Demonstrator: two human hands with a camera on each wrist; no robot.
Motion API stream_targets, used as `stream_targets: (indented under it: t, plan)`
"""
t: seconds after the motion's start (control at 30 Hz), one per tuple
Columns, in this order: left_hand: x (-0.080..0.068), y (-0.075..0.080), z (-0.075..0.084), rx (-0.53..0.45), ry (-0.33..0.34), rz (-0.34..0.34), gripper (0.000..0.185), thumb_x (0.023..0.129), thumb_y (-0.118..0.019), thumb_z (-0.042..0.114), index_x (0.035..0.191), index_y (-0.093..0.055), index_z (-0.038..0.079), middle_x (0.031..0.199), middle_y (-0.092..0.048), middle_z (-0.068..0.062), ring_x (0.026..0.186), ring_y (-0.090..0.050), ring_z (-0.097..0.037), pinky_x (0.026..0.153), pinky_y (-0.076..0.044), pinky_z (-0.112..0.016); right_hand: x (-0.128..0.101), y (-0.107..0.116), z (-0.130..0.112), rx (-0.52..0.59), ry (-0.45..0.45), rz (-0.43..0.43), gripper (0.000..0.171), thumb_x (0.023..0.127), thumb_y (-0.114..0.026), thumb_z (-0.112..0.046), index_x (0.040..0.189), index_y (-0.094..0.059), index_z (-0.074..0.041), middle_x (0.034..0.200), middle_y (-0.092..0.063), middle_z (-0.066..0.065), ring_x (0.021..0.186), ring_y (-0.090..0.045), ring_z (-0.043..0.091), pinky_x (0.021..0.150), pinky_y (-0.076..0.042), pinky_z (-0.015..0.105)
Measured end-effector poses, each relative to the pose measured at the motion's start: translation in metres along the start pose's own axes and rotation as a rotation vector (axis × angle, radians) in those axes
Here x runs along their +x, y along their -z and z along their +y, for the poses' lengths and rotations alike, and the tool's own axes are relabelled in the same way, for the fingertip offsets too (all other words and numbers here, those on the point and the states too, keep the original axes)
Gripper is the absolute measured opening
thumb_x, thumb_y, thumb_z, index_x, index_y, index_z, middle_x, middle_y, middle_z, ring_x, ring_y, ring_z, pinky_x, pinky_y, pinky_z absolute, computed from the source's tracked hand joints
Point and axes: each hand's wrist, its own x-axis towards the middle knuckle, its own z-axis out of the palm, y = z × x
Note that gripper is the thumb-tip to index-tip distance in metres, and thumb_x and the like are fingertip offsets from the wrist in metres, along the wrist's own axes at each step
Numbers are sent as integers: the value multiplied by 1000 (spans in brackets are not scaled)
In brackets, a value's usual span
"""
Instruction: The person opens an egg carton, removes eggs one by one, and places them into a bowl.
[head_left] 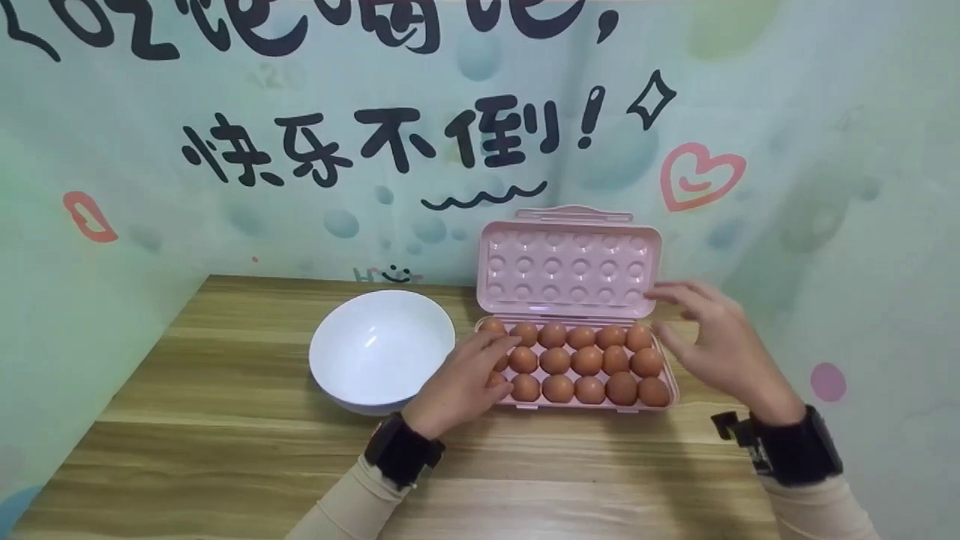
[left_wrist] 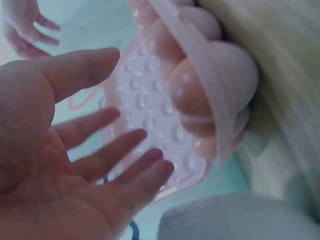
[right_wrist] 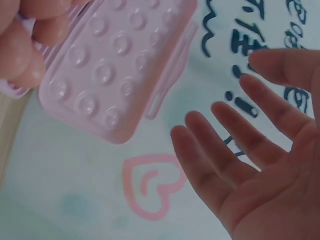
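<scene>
Fingers (head_left: 491,346) of the left hand (head_left: 459,386) lie straight and loosely spread, their tips resting on or just over the brown eggs (head_left: 577,361) at the left end of the tray; from the head view I cannot tell whether they press an egg or only hover. In the left wrist view the same palm is open and flat, gripping nothing. The right hand (head_left: 720,352) is held off the right end of the carton, fingers spread and relaxed, one fingertip near the lower right corner of the raised lid; it holds nothing, and the right wrist view shows clear air between its fingers and the lid.

Going by size: the wooden bench (head_left: 187,420) carries everything. On it stands the pink egg carton (head_left: 667,379), its dimpled lid (head_left: 570,262) swung fully up and leaning toward the painted wall. Just left of the carton, close by but apart, sits a white bowl (head_left: 381,349), with nothing in it. The eggs fill the tray in three rows, and no cup looks vacant, though the left hand hides a few.

As a judgement, the work is at its start: the carton is open, but no egg has been lifted out and the bowl is untouched. Taking an egg and whatever follows with the bowl is all yet to be done.
</scene>
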Motion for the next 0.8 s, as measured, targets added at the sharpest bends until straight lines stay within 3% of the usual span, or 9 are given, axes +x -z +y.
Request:
stream_targets:
  t: [0.07,0.13,0.23,0.37,0.53,0.63,0.8]
  plan:
    - [2,7,-1,-14,-39,-19,62,92,-79,9,150,-58,8,133,-56,-8,121,-53,-29,105,-49,-45,-4,-4,-10,-14,32,-18,40,87,-81,2,126,-75,-8,131,-71,9,115,-69,29,89,-59,40]
    - [3,15,-1,-25,-55,-46,63,91,-80,10,151,-58,11,137,-56,-7,125,-52,-28,107,-49,-44,-7,-11,-19,-8,68,-38,40,86,-82,0,125,-75,-8,131,-71,8,116,-68,27,91,-59,47]
    - [3,29,-3,-12,-47,-50,66,91,-80,14,153,-58,15,149,-56,-7,137,-49,-28,116,-44,-45,-10,-21,-28,4,115,-55,40,84,-84,-2,123,-75,-9,129,-70,6,118,-67,24,97,-56,44]
    - [-1,44,-9,68,-29,13,69,89,-84,21,153,-57,15,155,-54,-9,145,-46,-30,122,-37,-49,-14,-34,-34,46,144,-71,43,81,-85,-1,123,-74,-9,128,-69,4,118,-66,19,99,-55,39]
    - [-15,53,-21,150,-34,56,80,86,-88,31,157,-52,18,160,-50,-10,145,-45,-33,118,-39,-57,-18,-47,-36,68,144,-104,51,78,-85,1,126,-73,-11,129,-67,3,119,-64,18,99,-55,39]
    - [-24,55,-29,185,-27,46,88,84,-90,36,160,-48,22,161,-47,-9,145,-45,-34,114,-42,-60,-19,-54,-37,60,141,-113,54,77,-87,0,128,-72,-12,132,-66,5,122,-62,23,102,-52,44]
    - [-33,58,-40,229,-6,23,91,81,-92,40,159,-49,19,162,-47,-10,145,-45,-35,112,-44,-61,-17,-68,-42,32,154,-124,52,78,-90,-11,128,-73,-12,130,-69,6,123,-62,25,102,-51,47]
